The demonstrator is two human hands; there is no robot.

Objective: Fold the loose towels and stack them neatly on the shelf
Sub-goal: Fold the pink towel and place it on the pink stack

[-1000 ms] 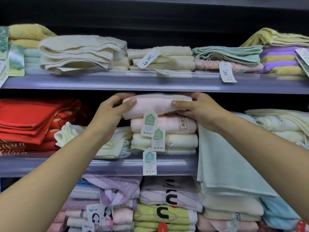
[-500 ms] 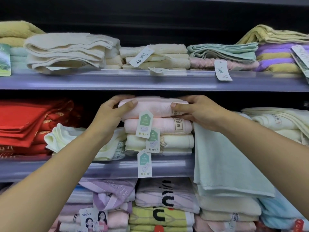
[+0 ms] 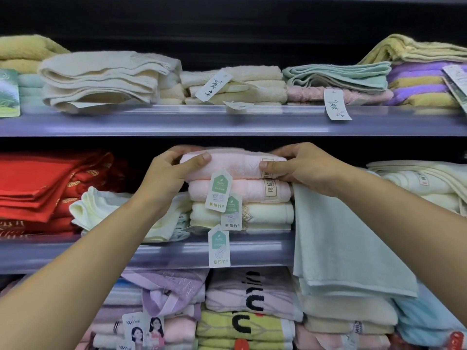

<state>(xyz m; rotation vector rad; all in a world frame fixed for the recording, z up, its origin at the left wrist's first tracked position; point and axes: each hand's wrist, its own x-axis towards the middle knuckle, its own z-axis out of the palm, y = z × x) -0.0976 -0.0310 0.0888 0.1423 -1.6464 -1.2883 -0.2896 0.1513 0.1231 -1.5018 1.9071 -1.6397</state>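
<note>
I have both hands on the top pink towel (image 3: 235, 164), which sits folded on a short stack on the middle shelf (image 3: 177, 251). My left hand (image 3: 166, 175) grips its left end, thumb across the front and fingers curled over the top. My right hand (image 3: 303, 168) grips the right end the same way, thumb pressed on the front near the sewn label, fingers wrapped over the top edge. Under it lies a second pink towel (image 3: 247, 190), and under that a cream towel (image 3: 265, 214); the three sit squarely one on another. Green paper tags (image 3: 219, 190) hang down the front of the stack, the lowest one dangling over the shelf lip. Just right of the stack, a pale green towel (image 3: 341, 248) droops loose over the shelf edge, covering part of the piles below; my right wrist rests above its top. To the left of the stack a pale yellow towel (image 3: 101, 210) lies rumpled, and beyond it are red towels (image 3: 45, 185). The upper shelf (image 3: 227, 121) carries cream, green, purple and yellow piles.
</note>
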